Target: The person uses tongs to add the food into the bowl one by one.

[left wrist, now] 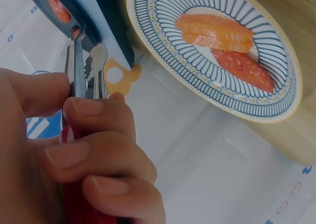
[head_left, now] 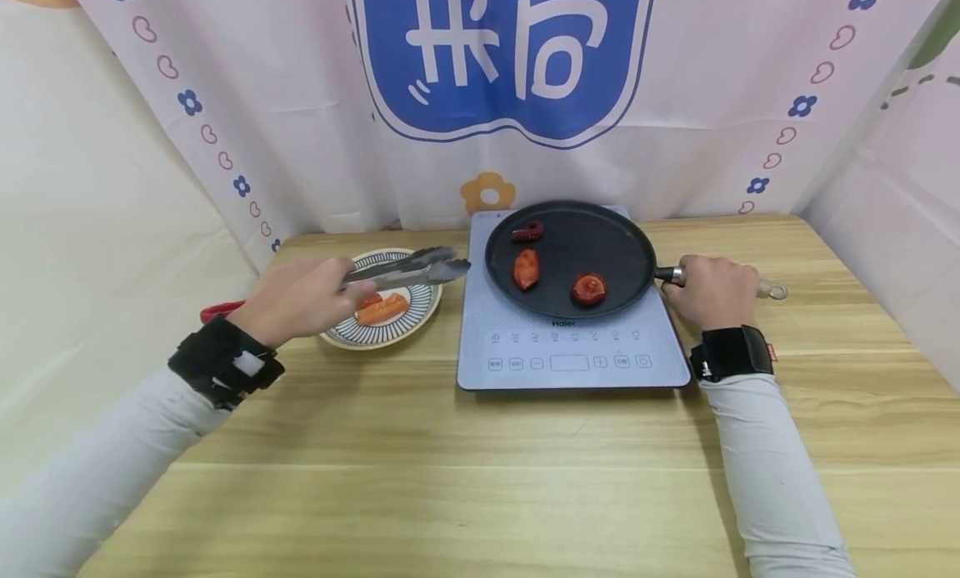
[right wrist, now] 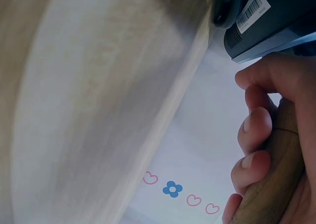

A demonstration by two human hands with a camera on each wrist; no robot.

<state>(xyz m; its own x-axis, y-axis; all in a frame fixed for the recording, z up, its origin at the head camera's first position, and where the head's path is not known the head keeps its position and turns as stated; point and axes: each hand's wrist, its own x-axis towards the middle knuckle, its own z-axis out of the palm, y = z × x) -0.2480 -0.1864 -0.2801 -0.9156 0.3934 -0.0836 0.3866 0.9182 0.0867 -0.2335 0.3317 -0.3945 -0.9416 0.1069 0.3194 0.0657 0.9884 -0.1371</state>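
Note:
My left hand [head_left: 303, 299] grips metal tongs [head_left: 408, 270] with a red handle, fingers and thumb curled round them. Their tips reach over the right side of a striped plate [head_left: 356, 338], towards the induction cooker, with no food seen between them. On the plate lie an orange slice [left wrist: 215, 32] and a redder piece [left wrist: 244, 70]. My right hand [head_left: 712, 291] holds the wooden handle [right wrist: 276, 169] of a black frying pan [head_left: 600, 249]. Inside the pan are a small dark red curled piece [head_left: 528, 231], a reddish-orange piece [head_left: 527, 269] and a round red-brown piece [head_left: 588, 289].
Under the pan sits a white induction cooker [head_left: 573, 378] with buttons along its front. Both stand on a wooden table [head_left: 420, 478]. A printed curtain [head_left: 300, 137] hangs right behind the table's far edge.

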